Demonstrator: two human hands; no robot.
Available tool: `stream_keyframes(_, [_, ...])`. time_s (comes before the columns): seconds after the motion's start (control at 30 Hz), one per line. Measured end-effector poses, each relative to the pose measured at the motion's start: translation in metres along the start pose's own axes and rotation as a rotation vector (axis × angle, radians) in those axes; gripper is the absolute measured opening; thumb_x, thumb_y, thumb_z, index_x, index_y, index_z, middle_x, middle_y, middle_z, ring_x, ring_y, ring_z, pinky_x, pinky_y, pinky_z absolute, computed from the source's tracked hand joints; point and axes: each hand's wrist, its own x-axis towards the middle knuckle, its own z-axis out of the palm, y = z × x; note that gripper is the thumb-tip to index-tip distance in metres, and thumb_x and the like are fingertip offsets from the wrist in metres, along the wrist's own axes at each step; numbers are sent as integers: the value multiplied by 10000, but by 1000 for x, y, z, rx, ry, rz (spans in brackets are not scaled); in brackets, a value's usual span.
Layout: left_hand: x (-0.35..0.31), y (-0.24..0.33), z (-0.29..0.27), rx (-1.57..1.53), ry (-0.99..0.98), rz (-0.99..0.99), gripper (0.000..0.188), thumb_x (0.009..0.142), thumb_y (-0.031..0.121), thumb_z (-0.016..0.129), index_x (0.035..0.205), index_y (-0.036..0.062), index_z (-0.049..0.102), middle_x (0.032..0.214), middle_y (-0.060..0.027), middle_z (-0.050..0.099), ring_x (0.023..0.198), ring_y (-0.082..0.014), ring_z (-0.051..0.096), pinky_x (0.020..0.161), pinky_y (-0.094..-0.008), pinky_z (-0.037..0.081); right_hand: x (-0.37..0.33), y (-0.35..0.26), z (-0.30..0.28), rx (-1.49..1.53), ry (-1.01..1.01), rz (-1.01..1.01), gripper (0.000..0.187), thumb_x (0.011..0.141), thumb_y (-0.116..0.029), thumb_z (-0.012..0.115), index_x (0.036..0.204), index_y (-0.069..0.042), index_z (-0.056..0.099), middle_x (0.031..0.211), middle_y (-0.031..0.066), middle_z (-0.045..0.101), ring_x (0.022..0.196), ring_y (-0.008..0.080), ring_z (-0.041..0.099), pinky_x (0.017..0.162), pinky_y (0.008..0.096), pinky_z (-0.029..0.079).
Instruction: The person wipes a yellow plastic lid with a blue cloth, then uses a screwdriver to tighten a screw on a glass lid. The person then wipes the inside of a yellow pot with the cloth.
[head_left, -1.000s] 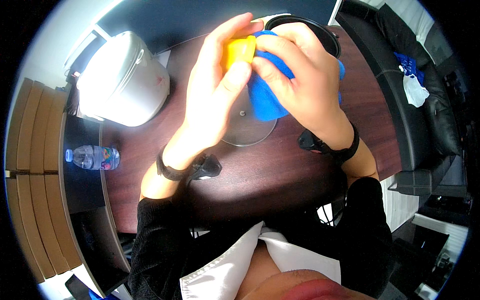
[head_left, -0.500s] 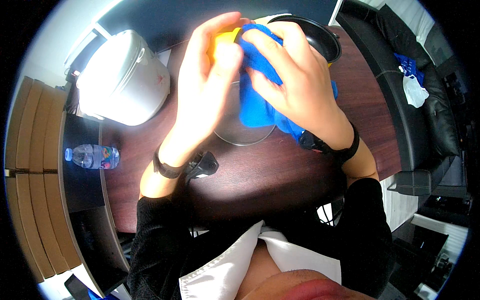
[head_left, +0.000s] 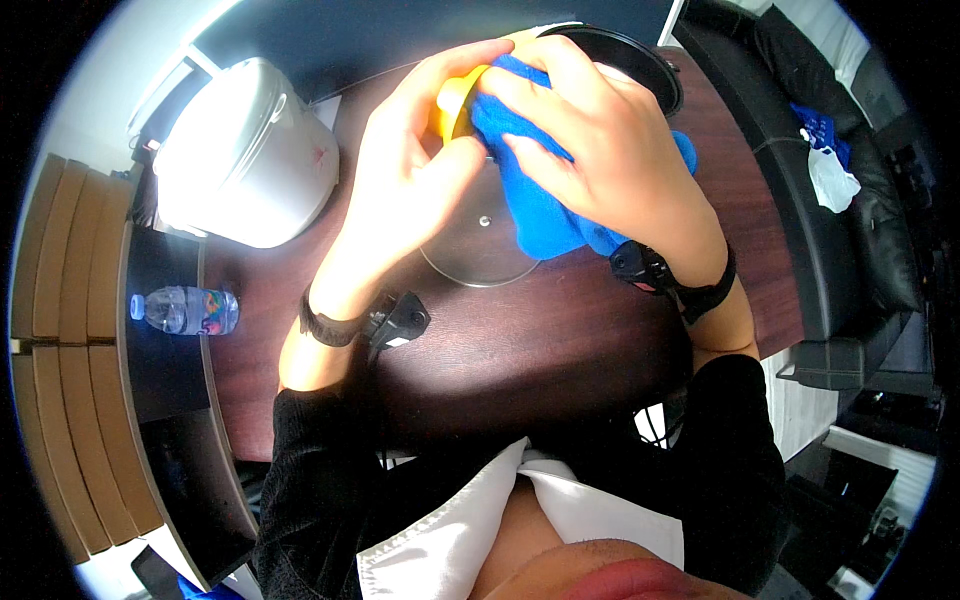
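Your left hand (head_left: pixel 415 170) curls around one yellow cup (head_left: pixel 448 100), held above the table (head_left: pixel 560 350). Your right hand (head_left: pixel 590 150) presses one blue cloth (head_left: pixel 535 215) against the cup, fingers spread over the fabric. Below them lies one glass lid (head_left: pixel 475 245) flat on the dark wood. One black pot (head_left: pixel 625 55) sits at the far edge, one white rice cooker (head_left: pixel 245 160) to the left, one water bottle (head_left: pixel 185 310) on a lower shelf. A black sofa (head_left: pixel 850 200) stands on the right.
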Motion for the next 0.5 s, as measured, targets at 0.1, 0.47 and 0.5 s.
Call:
stream_keyframes(0.1, [0,-5,0,-38,22,-32,543,754,28,494,1293,66,545,1160,-107,591,1060,-195,569,933,-307,452,0,-1,-1,57,-72,119,342,814,-163,670,1130,-51,603,1127,139,562,929,313,614,781,381,504])
stream_keyframes(0.47, [0,-5,-4,-95,-87,-123,593,793,-8,450,1386,1,435,1287,-97,532,1178,-152,510,1032,-298,395,-3,13,7,195,-92,114,336,853,-140,647,1160,-12,607,1148,173,582,1006,335,611,862,367,486])
stream_keyframes(0.5, [0,-5,-5,-80,-95,-117,603,791,-13,447,1393,3,425,1289,-97,530,1179,-155,509,1033,-300,394,-4,13,7,195,-95,118,333,853,-137,648,1159,-10,609,1151,172,582,1010,332,610,867,363,483])
